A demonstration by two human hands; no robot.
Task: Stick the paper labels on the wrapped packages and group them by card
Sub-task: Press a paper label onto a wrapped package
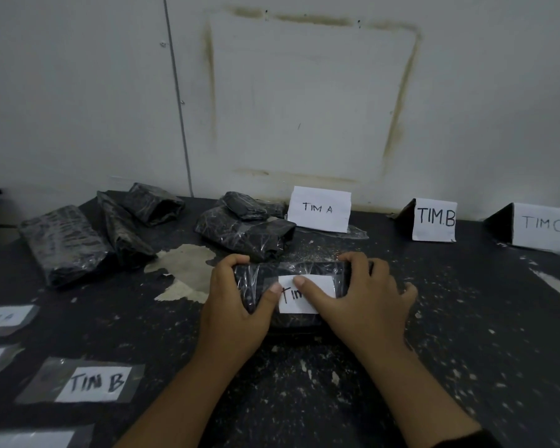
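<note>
Left hand (236,299) grips package (301,270) on desk (466,318) at 9 o'clock end, right hand (366,295) at 3 o'clock; both thumbs press label (290,300) on top.

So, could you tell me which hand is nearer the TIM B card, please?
Right. The right hand, gripping the wrapped package, is front-left of the TIM B card; the left hand is farther left.

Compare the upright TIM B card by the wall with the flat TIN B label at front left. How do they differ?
The TIM B card stands upright on a dark folded stand; the TIN B label lies flat on a grey tape strip. The card reads TIM.B, the label TIN B. Both are white paper with black handwriting.
</note>
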